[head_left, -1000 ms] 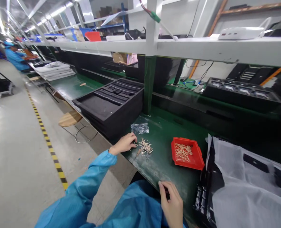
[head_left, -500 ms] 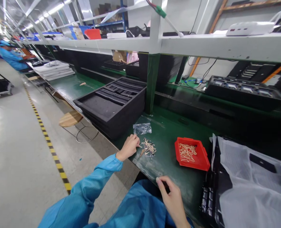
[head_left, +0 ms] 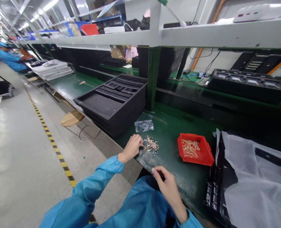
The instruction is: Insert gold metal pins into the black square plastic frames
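My left hand (head_left: 133,147) is at the left edge of a small pile of thin, pale sticks with dark ends (head_left: 151,144). Its fingers are pinched together, and whatever lies between them is too small to name. Close to the bench's front edge, my right hand (head_left: 165,182) hovers with thumb and forefinger pressed together; I cannot make out what the pinch holds. A crumpled clear plastic bag (head_left: 144,125) lies just behind the pile. Farther right, a red tray (head_left: 205,155) contains more pale, thin pieces (head_left: 190,148).
A stack of black foam trays (head_left: 112,110) stands left of the pile. White sheeting (head_left: 250,190) covers black parts at the right. A green post (head_left: 154,79) rises behind the bench, under a white shelf (head_left: 214,36). A wooden stool (head_left: 72,117) is at the left.
My right hand has moved up and slightly left, nearer the pile. The left hand stays pinched beside the pile. The camera view has shifted slightly.
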{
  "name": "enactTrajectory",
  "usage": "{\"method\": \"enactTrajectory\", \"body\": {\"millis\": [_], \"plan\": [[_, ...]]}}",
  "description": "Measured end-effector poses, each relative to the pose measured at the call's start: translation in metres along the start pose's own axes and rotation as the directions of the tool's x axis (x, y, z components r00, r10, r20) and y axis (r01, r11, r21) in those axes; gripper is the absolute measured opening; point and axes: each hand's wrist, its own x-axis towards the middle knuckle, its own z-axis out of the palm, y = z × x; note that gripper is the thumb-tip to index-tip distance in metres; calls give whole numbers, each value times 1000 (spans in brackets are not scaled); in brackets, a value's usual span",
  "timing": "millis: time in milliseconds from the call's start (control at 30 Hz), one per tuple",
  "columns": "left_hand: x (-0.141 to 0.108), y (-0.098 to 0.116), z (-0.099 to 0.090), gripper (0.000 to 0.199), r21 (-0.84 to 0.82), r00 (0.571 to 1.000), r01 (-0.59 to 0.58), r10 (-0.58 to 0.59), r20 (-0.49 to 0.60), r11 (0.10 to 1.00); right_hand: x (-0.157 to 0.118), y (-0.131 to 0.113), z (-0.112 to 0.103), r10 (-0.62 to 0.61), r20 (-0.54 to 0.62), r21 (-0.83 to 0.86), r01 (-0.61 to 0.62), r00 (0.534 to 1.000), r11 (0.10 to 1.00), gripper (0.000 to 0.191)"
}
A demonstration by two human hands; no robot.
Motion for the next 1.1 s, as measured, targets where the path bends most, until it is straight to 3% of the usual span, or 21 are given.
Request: {"method": "enactTrajectory", "body": {"millis": [167,267,367,600,833,900,967,1033,1100], "plan": [[-14,29,-6,28,-142,967,-247,233,-103,959,8,-20,10,92,49,267,-101,995,958,51],[-20,49,-14,29,-153,900,-427,402,-169,891,10,-35,11,108,94,403,-137,990,905,52],[-22,64,-22,23,-112,835,-536,505,-219,837,7,-45,9,103,95,500,-137,990,855,47],[-20,76,-32,21,-9,752,-628,604,-263,778,0,-55,4,103,91,583,-137,990,801,41],[-21,79,-32,22,19,736,-638,618,-276,770,-3,-62,0,97,65,563,-117,993,818,39],[-23,82,-35,24,-12,761,-619,595,-258,786,-4,-61,0,86,32,539,-90,996,837,38],[-27,89,-37,28,-140,837,-539,509,-202,831,-4,-58,0,67,-22,500,-47,998,865,37],[-32,100,-34,27,-351,934,-356,335,-123,866,-4,-53,1,37,-93,442,8,995,897,36],[-36,113,-25,19,-598,995,-88,47,-83,797,-3,-46,4,-3,-164,368,64,986,927,34]]}}
